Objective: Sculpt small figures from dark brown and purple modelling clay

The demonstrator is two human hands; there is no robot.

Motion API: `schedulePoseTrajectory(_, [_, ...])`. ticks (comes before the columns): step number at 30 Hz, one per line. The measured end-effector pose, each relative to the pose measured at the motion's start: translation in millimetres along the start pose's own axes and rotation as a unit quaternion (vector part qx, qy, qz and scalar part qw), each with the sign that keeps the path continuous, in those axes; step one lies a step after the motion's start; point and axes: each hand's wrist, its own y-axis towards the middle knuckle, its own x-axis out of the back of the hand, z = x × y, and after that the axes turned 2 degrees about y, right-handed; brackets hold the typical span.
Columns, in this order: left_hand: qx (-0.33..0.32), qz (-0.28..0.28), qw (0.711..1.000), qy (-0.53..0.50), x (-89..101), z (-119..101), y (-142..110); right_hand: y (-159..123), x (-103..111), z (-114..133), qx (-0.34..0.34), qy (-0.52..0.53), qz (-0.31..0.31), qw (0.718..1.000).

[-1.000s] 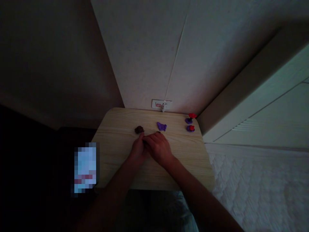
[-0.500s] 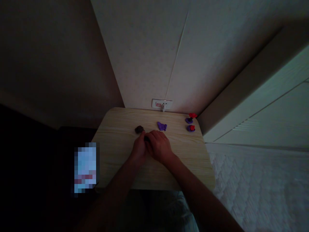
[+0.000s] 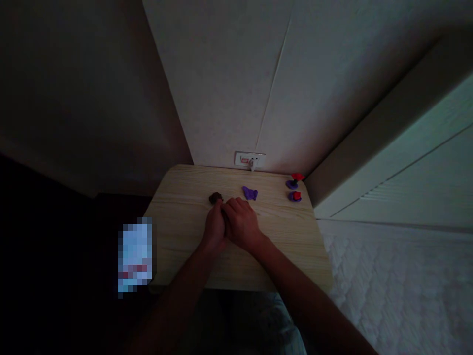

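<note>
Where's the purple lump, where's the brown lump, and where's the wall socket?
Purple lump (image 3: 250,193): head view, the middle of its top.
Brown lump (image 3: 215,197): head view, its uncovered middle.
Wall socket (image 3: 244,160): head view, the reddish part left of the plug.

It looks like a home: a white quilted bedspread (image 3: 399,291) lies beside a white rectangular wall socket (image 3: 242,159) and pale wall (image 3: 221,88).

The small pale table (image 3: 177,236) has a smooth, wood-grained top with a dull sheen, the flattened purple lump (image 3: 250,193) and the rounded dark brown lump (image 3: 215,198) look matt and uneven like modelling clay, and the white quilted bedding (image 3: 391,291) looks like soft cloth.
</note>
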Motion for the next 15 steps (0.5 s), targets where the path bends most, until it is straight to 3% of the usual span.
schedulePoseTrajectory(15, [-0.022, 0.003, 1.000, -0.001, 4.5, 7.3, 2.1, 0.0, -6.4, 4.9, -0.027, -0.027, 0.031, 0.999])
